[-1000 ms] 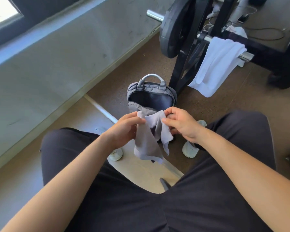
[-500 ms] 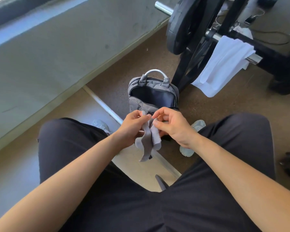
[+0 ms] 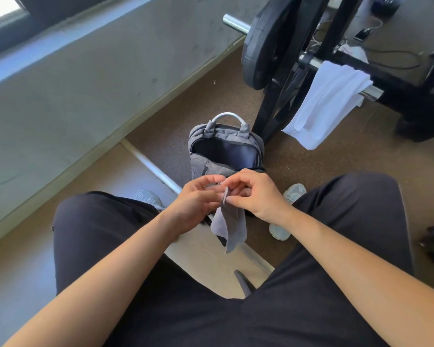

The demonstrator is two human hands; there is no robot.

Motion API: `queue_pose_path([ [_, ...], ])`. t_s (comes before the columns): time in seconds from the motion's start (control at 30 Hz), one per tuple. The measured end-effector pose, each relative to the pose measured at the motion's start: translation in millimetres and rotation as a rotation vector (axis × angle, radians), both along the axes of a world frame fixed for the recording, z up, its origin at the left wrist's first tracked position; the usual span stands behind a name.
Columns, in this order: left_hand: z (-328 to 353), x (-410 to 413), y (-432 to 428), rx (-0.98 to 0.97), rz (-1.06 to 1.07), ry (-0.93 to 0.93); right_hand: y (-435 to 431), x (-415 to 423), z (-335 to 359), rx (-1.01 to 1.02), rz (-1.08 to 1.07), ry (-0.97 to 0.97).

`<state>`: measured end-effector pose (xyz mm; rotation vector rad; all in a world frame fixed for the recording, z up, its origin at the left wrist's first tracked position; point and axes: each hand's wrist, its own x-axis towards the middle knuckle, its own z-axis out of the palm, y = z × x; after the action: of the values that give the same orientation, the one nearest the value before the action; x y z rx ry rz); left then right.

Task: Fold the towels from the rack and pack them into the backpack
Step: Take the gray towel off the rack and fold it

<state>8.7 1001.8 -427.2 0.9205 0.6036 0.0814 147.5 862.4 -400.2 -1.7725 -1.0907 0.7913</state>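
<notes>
grey towel (image 3: 229, 222) hangs doubled, centre; open backpack (image 3: 226, 134) upright at twelve o'clock; white towel (image 3: 328, 101) draped at two o'clock.

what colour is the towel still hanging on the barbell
White, plain with no pattern; the towel drapes over the barbell, seen in the head view.

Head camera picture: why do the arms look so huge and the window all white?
Head view: the wide-angle lens stretches whatever is close, like the forearms; daylight overexposes the window; the grey towel and backpack look sharp.
</notes>
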Motion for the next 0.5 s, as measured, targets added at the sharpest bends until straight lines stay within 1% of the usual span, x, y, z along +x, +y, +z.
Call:
queue_pose_path([
  [0.07,0,-1,-1,0.016,-0.013,-0.016,1,1,0,0.012,0.028,-0.12],
  [0.27,1,0,-2,0.033,-0.018,-0.009,1,2,-4,-0.022,0.121,-0.325],
  [0.37,5,1,-3,0.03,-0.027,-0.027,1,4,-4,-0.012,0.108,-0.441],
  [0.4,6,2,-3,0.052,-0.027,-0.026,1,6,-4,0.001,0.091,-0.449],
  [0.43,5,2,-2,0.099,-0.029,-0.01,1,8,-3,0.009,0.072,-0.418],
  [0.5,3,2,0,0.229,-0.042,0.022,-2,12,2,-0.01,0.036,-0.277],
])
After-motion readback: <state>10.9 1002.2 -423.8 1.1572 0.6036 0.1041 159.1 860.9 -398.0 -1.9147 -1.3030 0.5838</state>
